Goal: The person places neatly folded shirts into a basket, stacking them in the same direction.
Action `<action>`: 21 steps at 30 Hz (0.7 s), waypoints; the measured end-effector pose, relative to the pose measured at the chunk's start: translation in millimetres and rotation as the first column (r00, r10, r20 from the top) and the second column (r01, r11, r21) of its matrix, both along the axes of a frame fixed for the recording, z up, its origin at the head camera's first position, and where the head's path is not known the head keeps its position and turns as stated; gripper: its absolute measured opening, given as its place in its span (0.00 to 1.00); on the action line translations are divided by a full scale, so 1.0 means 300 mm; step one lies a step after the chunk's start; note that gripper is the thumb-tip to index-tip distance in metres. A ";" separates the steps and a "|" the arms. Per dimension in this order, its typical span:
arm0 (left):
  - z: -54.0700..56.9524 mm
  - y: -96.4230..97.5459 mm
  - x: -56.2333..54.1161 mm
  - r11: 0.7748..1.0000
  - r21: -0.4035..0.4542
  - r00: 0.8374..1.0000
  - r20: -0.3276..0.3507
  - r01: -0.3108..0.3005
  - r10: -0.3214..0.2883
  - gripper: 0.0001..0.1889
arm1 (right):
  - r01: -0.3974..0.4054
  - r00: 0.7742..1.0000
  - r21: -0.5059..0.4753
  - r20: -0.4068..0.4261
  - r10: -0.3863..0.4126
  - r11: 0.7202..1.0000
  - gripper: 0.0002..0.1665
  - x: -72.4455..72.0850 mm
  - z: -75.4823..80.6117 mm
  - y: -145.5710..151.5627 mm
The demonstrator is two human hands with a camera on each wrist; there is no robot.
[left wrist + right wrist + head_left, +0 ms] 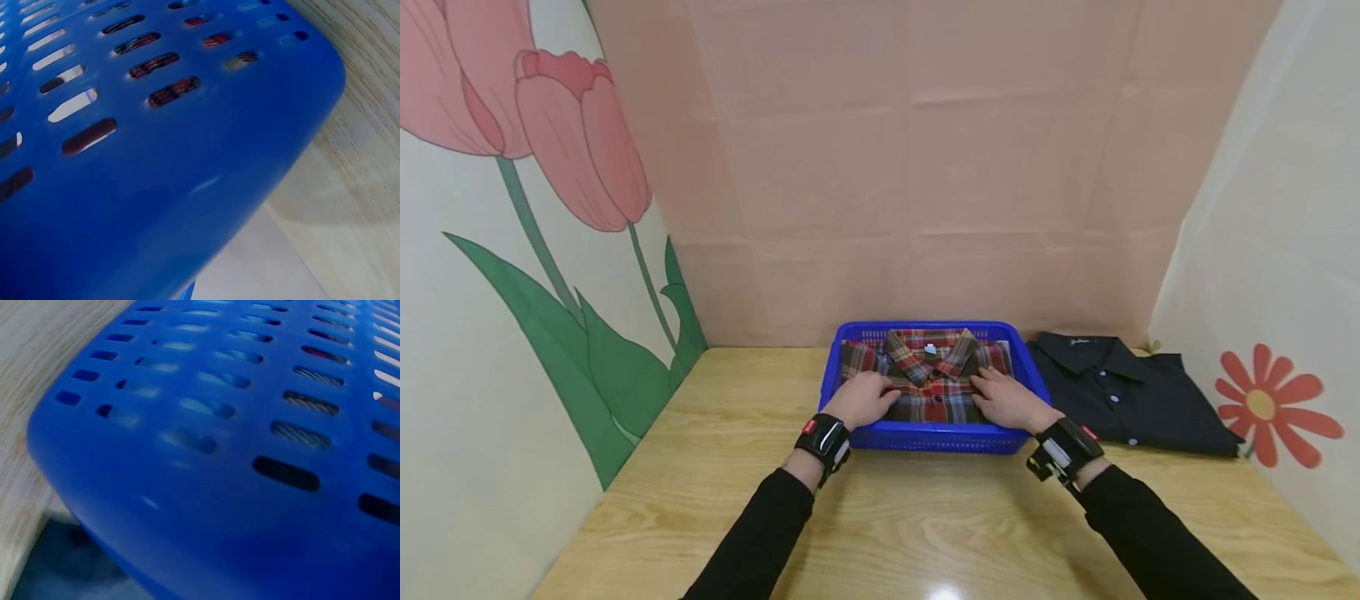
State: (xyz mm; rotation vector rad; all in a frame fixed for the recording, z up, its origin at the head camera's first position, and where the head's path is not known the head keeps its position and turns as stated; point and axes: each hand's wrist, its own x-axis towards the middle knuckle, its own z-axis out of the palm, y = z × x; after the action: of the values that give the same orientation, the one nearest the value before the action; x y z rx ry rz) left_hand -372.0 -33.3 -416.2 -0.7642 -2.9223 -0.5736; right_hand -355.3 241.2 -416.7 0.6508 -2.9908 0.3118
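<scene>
Black sleeves extend over wood-grain counter; left hand and right hand, unclenched, grasping nothing, rest on opposite sides of folded plaid shirt inside blue plastic basket, apparently keeping it flat. Folded black button-up beside basket.

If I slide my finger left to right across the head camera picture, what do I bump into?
Pink tulips → left hand → plaid shirt → right hand → dark shirt → red flower.
</scene>
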 end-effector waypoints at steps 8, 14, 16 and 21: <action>0.020 0.001 0.012 1.000 -0.004 0.991 0.131 -0.026 0.027 0.17 | -0.016 0.988 -0.020 0.150 0.019 1.000 0.30 -0.012 0.010 0.007; 0.020 -0.004 0.013 0.999 -0.041 0.989 0.142 -0.030 0.035 0.19 | -0.013 0.993 -0.053 0.118 0.019 0.999 0.30 -0.015 0.012 0.013; 0.014 -0.004 0.008 0.999 -0.045 0.993 0.111 -0.028 0.033 0.19 | -0.024 0.997 -0.076 0.068 0.029 0.997 0.27 -0.013 0.009 0.013; 0.013 -0.001 0.011 1.000 0.001 1.000 0.013 -0.008 0.008 0.18 | -0.020 0.999 -0.194 -0.048 0.011 0.981 0.20 0.004 0.012 0.014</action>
State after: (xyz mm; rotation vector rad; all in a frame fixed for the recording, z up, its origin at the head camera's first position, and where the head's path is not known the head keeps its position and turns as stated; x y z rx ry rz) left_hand -368.7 -33.6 -412.2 -0.7507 -2.9351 -0.5819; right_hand -354.0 245.3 -413.1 0.6515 -2.8627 0.5735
